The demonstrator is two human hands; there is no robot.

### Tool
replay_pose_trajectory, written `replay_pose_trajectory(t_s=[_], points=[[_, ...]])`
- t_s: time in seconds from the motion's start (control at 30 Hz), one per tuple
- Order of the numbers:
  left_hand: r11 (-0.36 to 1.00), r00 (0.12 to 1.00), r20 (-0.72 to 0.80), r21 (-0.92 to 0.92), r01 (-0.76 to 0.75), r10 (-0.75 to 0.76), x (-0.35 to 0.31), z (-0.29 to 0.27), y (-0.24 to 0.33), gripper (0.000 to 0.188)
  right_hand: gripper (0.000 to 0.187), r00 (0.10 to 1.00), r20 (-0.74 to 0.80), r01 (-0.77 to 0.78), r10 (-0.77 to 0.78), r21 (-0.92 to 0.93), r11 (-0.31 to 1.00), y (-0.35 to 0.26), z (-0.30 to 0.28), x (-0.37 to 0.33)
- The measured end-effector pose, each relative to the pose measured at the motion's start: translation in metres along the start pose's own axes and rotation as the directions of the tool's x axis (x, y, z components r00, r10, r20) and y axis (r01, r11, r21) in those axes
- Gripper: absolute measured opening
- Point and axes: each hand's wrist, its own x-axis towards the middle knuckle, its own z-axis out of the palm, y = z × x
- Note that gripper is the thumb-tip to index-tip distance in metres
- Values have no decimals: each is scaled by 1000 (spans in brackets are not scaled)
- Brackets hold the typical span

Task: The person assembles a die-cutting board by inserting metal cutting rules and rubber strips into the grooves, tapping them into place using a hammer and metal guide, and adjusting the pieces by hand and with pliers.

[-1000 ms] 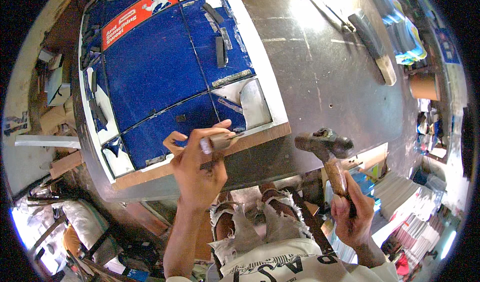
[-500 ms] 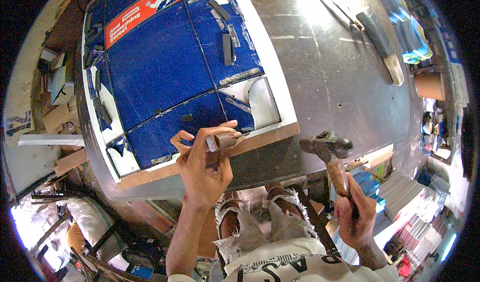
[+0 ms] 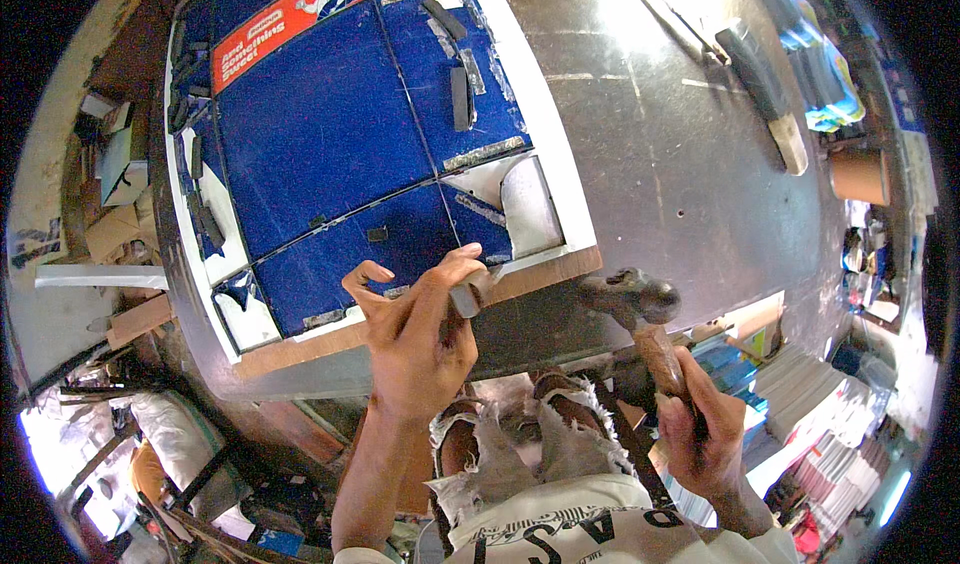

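My left hand (image 3: 415,339) is closed around a short, stubby grey-brown metal tool (image 3: 467,297), whose blunt end points my way. Its kind is unclear. The fingertips sit just over the near edge of a blue board (image 3: 310,139) crossed by thin dark lines, with dark foam-like strips stuck along its sides. To the right, my right hand (image 3: 705,424) grips the wooden handle of a hammer (image 3: 632,299). The hammer's dark metal head hangs beyond the board's near right corner, apart from the metal tool.
The board's white border (image 3: 545,94) and wooden edge (image 3: 545,272) lie on a dark table (image 3: 690,194). A dark-bladed tool with a wooden end (image 3: 765,94) rests at the far right. Paper stacks (image 3: 810,394) stand below right; a white sack (image 3: 185,439) lies below left.
The hammer has shifted left and slightly down, nearer my left hand. My left hand has moved a little right and turned the metal tool so its end faces me.
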Motion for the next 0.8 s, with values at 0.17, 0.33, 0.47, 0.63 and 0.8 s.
replay_pose_trajectory(t_s=[0.17, 0.33, 0.47, 0.63, 0.8], points=[[999, 997, 76, 39, -32, 29, 4, -3, 3, 53, 47, 953, -29, 293, -303, -179, 939, -30, -11, 20], [996, 987, 158, 68, -52, 41, 6, -3, 5, 48, 42, 796, 148, 586, -587, -428, 688, -61, -22, 27], [999, 997, 70, -44, -31, 34, -4, 8, -7, 41, 39, 947, 104, 320, -303, -286, 903, -53, -3, 30], [997, 996, 40, -28, -75, 77, 4, 1, 0, 39, 53, 872, 163, 489, -461, -312, 815, -43, -7, 25], [998, 996, 67, -30, -51, 53, 5, -5, 1, 39, 54, 823, 82, 555, -562, -330, 764, -42, -4, 30]])
